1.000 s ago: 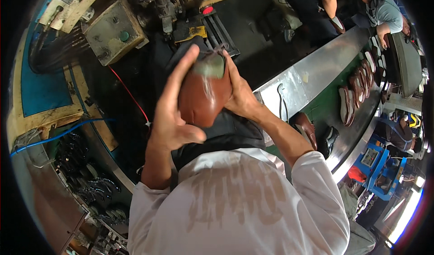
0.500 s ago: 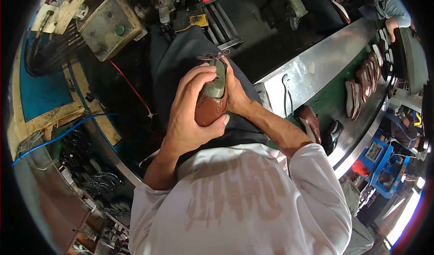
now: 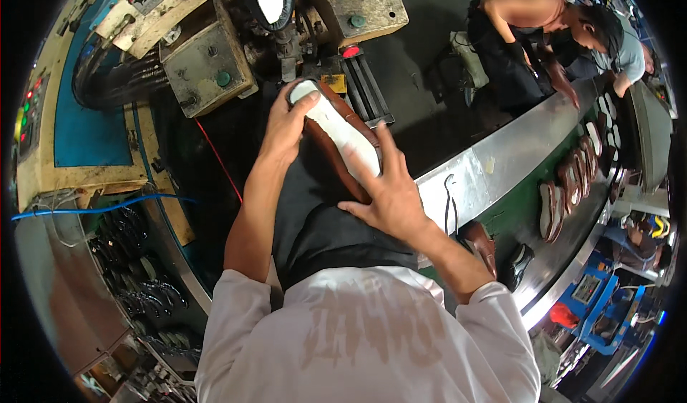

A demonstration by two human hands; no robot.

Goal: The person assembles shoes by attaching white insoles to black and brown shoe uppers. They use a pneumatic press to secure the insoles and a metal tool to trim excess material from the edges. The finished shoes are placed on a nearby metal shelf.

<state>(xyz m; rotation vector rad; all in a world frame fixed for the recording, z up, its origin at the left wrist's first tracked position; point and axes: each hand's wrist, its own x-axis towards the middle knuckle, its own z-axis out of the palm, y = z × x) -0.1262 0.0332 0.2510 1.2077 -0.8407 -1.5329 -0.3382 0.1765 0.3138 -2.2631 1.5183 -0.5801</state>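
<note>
A brown leather shoe [image 3: 333, 161] lies bottom up above my lap, its long white underside [image 3: 330, 126] facing me. My left hand [image 3: 285, 125] is closed around its far end, thumb pressed on the white underside. Over the near end, on the right, my right hand [image 3: 392, 192] has its fingers spread; one fingertip is blurred above the white surface. Whether that hand presses on the shoe I cannot tell. Just beyond the shoe stands a machine with a black, rounded head [image 3: 270, 2] that has a white face.
Control boxes with green buttons [image 3: 223, 79] flank the machine; a red button [image 3: 350, 51] sits near its base. Pincers [image 3: 451, 203] lie on the metal bench edge [image 3: 494, 156] at right. Brown shoes [image 3: 551, 210] line the conveyor. A co-worker [image 3: 533, 38] sits beyond. Black shoes [image 3: 143, 274] fill the left rack.
The shoe has been turned from upper and laces showing to white underside up. My left hand moved to its far end; my right hand came off its side and spread. The view shifted, showing more machine.
</note>
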